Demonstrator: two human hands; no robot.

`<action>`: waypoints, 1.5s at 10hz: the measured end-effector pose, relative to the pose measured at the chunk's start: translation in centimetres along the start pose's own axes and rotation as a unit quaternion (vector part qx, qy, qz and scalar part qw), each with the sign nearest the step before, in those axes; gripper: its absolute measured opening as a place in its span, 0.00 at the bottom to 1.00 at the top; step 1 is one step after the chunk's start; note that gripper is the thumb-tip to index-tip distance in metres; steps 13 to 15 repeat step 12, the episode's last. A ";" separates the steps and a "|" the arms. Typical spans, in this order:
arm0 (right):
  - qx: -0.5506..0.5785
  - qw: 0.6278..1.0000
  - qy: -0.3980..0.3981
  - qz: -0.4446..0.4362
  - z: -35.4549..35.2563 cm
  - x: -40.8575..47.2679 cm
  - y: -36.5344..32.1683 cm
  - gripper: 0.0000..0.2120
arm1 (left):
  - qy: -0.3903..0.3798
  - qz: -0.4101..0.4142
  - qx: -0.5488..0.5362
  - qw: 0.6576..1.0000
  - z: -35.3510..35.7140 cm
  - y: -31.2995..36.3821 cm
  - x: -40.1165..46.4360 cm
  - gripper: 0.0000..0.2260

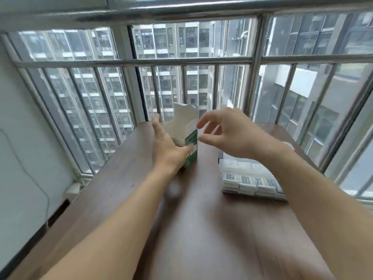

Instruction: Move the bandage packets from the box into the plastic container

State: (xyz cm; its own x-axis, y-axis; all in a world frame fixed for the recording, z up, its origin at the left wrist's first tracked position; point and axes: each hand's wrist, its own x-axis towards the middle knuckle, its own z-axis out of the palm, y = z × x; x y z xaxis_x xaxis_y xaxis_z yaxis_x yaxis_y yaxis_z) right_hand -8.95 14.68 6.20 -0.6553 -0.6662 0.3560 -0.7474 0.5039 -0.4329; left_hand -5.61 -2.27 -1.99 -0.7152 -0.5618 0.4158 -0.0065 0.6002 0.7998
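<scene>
A dark wooden table [201, 229] runs away from the camera toward a barred window [181, 61], its far edge at 12 o'clock close under the metal bars. Its left edge slants from 7 o'clock up toward 11, dropping off beside a pale wall [24, 138]; its right edge, at about 2 o'clock, lies close to the window frame. The near half of the tabletop, at 6 o'clock, is bare wood between the two forearms.

The box [190, 144], green and white with its top flaps standing open, sits upright near the far end, at about 12 o'clock. The plastic container [250, 172] lies at 3 o'clock from the box, apart from it, with a strip of bare wood between them. Bandage packets [248, 181] already lie in rows inside it, along its near side.

The left hand [167, 146] reaches forward with fingers spread wide, the thumb lying against the box's near green face and the fingers extending along its left side; it grips nothing firmly that can be seen. The right hand [228, 134] hovers above and just right of the box's open top, wrist bent, fingers loosely curled and apart, holding nothing.
</scene>
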 end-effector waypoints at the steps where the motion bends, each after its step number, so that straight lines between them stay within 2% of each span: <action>1: 0.010 0.999 0.042 -0.011 2.6 0.3 -0.6 0.10 | 0.022 0.009 -0.040 0.999 -1.9 0.0 0.0 0.44; 2: 0.046 0.996 0.078 -0.015 4.4 0.0 -1.7 0.12 | 0.017 0.054 -0.080 0.995 -6.9 0.0 -1.0 0.39; 3: 0.147 0.989 0.000 -0.004 6.8 -1.0 -5.8 0.15 | 0.067 0.080 -0.045 0.994 -15.6 -1.7 -3.5 0.41; 4: 0.189 0.974 -0.106 -0.066 11.9 -2.5 -14.1 0.14 | 0.145 0.030 0.006 0.989 -25.7 -7.7 -9.3 0.44; 5: 0.179 0.950 -0.187 -0.176 16.9 -5.3 -23.6 0.15 | 0.183 -0.086 0.046 0.978 -32.0 -14.6 -16.7 0.42; 6: 0.189 0.907 -0.271 -0.260 23.1 -9.6 -32.7 0.13 | 0.218 -0.189 0.061 0.956 -36.3 -21.5 -25.3 0.38; 7: 0.168 0.886 -0.338 -0.269 30.4 -13.3 -36.5 0.11 | 0.161 -0.284 0.110 0.939 -36.9 -27.1 -32.2 0.30; 8: 0.105 0.878 -0.421 -0.202 37.1 -15.1 -35.5 0.18 | 0.038 -0.306 0.258 0.916 -35.0 -32.4 -37.0 0.29; 9: 0.062 0.868 -0.466 -0.158 41.3 -15.8 -32.7 0.19 | -0.065 -0.363 0.327 0.870 -32.8 -36.4 -39.3 0.35; 10: 0.071 0.864 -0.483 -0.122 42.8 -16.3 -30.1 0.19 | -0.120 -0.371 0.354 0.850 -30.9 -39.0 -40.5 0.37; 11: 0.076 0.867 -0.479 -0.116 42.6 -16.3 -28.7 0.18 | -0.138 -0.367 0.368 0.843 -29.9 -41.0 -41.4 0.40; 12: 0.121 0.877 -0.456 -0.096 41.3 -16.3 -28.5 0.17 | -0.132 -0.349 0.362 0.855 -29.2 -41.4 -41.6 0.45; 15: 0.121 0.877 -0.456 -0.096 41.3 -16.3 -28.5 0.17 | -0.132 -0.349 0.362 0.855 -29.2 -41.4 -41.6 0.45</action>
